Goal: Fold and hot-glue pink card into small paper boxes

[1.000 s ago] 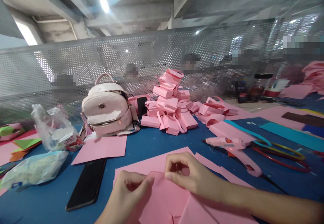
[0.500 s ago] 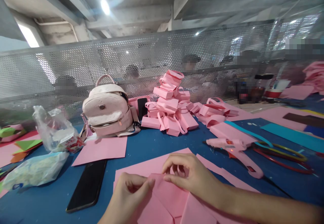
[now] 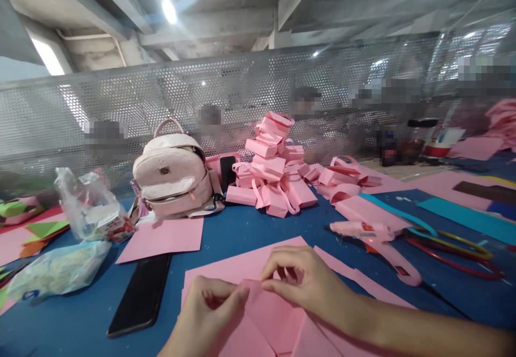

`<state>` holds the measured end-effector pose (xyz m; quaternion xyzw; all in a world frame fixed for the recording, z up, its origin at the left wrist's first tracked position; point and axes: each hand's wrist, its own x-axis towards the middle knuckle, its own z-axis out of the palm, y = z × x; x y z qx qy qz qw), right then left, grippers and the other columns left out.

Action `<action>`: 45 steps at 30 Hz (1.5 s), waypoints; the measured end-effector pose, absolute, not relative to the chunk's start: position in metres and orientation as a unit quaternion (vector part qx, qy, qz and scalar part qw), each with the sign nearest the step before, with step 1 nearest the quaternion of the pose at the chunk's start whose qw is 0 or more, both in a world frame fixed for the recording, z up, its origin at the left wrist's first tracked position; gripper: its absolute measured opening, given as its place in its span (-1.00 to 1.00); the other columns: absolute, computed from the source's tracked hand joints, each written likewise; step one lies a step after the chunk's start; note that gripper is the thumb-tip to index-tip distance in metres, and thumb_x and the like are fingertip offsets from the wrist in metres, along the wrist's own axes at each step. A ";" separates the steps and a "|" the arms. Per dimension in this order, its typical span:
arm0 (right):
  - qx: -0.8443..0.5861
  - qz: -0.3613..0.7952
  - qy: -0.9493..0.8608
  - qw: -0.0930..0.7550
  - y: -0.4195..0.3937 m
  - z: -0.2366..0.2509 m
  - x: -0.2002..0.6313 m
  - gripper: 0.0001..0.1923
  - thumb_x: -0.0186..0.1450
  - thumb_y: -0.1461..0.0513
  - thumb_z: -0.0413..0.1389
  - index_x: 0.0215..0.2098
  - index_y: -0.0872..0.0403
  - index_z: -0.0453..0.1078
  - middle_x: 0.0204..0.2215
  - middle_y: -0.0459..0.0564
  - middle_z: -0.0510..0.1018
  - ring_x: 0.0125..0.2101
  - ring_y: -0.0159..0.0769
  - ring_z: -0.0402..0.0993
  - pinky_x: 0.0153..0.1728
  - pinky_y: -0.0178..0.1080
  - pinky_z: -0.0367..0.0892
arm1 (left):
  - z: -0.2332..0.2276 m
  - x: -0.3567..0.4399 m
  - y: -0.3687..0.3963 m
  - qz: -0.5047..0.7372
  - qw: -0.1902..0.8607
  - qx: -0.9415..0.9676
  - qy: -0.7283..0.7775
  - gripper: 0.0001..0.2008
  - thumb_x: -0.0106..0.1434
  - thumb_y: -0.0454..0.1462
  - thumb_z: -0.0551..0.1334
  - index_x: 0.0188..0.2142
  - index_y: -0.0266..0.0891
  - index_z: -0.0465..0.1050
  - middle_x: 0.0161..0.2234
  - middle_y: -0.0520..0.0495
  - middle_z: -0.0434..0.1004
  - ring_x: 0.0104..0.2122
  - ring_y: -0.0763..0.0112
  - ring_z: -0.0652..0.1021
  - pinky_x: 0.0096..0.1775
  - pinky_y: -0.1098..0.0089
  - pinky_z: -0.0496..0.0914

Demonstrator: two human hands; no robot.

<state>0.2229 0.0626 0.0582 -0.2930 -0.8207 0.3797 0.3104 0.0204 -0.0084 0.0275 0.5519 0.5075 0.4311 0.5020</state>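
Paper (image 3: pixel 276 316), folded, is pinched by left hand (image 3: pixel 212 306) and right hand (image 3: pixel 308 281).

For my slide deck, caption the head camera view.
Left hand and right hand pinch folded pink paper near a pink hot-glue gun.

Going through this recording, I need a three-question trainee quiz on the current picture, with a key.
1. True or false: the left hand and the right hand are both on the folded pink paper.
2. What does the loose pink sheet partly cover in this view? A) brown strip B) flat black phone C) clear plastic bag
3. Order from left to right in the picture: glue gun, backpack, pile of pink paper pieces.

Key: 1. True. 2. B. 3. Backpack, pile of pink paper pieces, glue gun.
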 end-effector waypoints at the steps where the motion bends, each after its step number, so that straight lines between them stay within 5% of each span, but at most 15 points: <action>1: -0.295 0.378 -0.821 0.310 0.063 0.058 0.223 -0.87 0.27 0.19 0.28 -0.44 0.03 0.57 -0.52 -0.12 0.55 -0.49 -0.37 0.35 -0.42 -0.30 0.19 | 0.027 0.020 -0.008 0.431 0.501 0.554 0.507 -0.36 0.23 0.19 0.22 -0.67 -0.20 0.04 -0.59 0.10 -0.12 -0.53 0.51 -0.04 -0.49 0.36 -0.14; 45: -0.329 0.431 -0.791 0.284 0.055 0.054 0.216 -0.95 0.21 0.31 0.17 -0.41 0.09 0.47 -0.44 -0.13 0.55 -0.45 -0.39 0.32 -0.43 -0.35 0.18 | 0.025 0.020 -0.008 0.388 0.489 0.574 0.530 -0.33 0.21 0.22 0.20 -0.68 -0.17 -0.03 -0.62 0.15 -0.16 -0.55 0.54 -0.07 -0.48 0.34 -0.18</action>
